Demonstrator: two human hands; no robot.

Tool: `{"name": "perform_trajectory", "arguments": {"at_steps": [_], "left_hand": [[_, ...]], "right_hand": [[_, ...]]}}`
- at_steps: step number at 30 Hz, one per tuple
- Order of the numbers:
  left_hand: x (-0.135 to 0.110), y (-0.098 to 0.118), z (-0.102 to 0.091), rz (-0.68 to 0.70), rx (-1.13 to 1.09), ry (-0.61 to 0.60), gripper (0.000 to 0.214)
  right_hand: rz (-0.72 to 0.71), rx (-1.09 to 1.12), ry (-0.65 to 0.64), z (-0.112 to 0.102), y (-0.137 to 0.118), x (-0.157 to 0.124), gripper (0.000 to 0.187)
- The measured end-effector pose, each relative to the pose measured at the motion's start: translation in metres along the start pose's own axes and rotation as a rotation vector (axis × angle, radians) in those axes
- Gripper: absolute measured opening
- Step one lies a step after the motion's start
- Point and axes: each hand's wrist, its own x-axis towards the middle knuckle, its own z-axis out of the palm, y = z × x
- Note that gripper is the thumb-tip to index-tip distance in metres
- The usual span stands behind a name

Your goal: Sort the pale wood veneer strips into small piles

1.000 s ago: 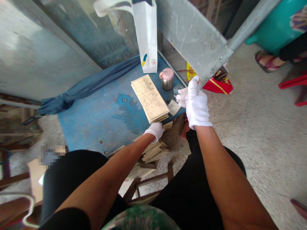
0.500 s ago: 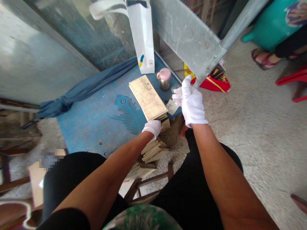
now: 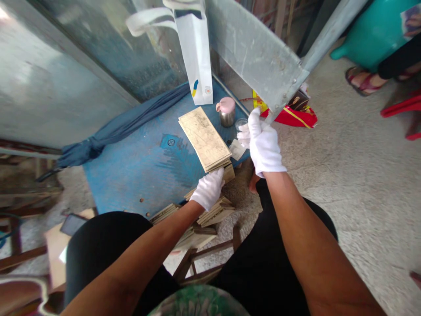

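Note:
Both my hands wear white gloves. My left hand (image 3: pixel 208 189) is at the near end of a stack of thin, pale rectangular boards (image 3: pixel 205 138), its fingers drawn together against the stack's edge. Whatever lies between those fingers is hidden. To the right, my right hand (image 3: pixel 265 145) is open, thumb raised and fingers spread toward a clear cup (image 3: pixel 241 125) and a small pale card (image 3: pixel 237 149). Nothing shows in its grasp. More boards (image 3: pixel 215 211) lie bunched below my left hand, between my knees.
The blue tabletop (image 3: pixel 131 175) bears a pink-lidded steel flask (image 3: pixel 226 112), a white paper bag (image 3: pixel 196 61) and a folded dark umbrella (image 3: pixel 125 125). A grey metal panel (image 3: pixel 253 52) slants down near my right hand. Another person's sandalled foot (image 3: pixel 365 80) is at upper right.
My left hand has drawn back slightly toward me from the stack's near end, showing more of the glove. My right hand keeps nearly the same pose. The view has shifted a little.

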Motion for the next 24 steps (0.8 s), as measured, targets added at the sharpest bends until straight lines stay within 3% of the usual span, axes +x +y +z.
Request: {"name": "perform_trajectory", "arguments": {"at_steps": [3,6,9,13,24], "left_hand": [[-0.015,-0.008,-0.003,-0.023,-0.194,0.173,0.04],[-0.018,-0.012,-0.014,-0.247,-0.321,0.34,0.05],[-0.011,-0.014,-0.028,-0.452,-0.43,0.286,0.057],[0.0,-0.015,-0.04,-0.488,-0.498,0.191,0.061],[0.011,-0.017,-0.042,-0.483,-0.576,0.171,0.059]], "right_hand": [[0.0,-0.192,-0.05,0.0,0.012,0.003,0.066],[-0.014,-0.6,-0.212,0.002,0.027,0.004,0.054],[-0.037,-0.902,-0.386,0.008,0.039,0.002,0.042],[-0.032,-1.018,-0.556,0.016,0.047,-0.003,0.039],[0.01,-0.978,-0.586,0.027,0.055,-0.003,0.037]]}}
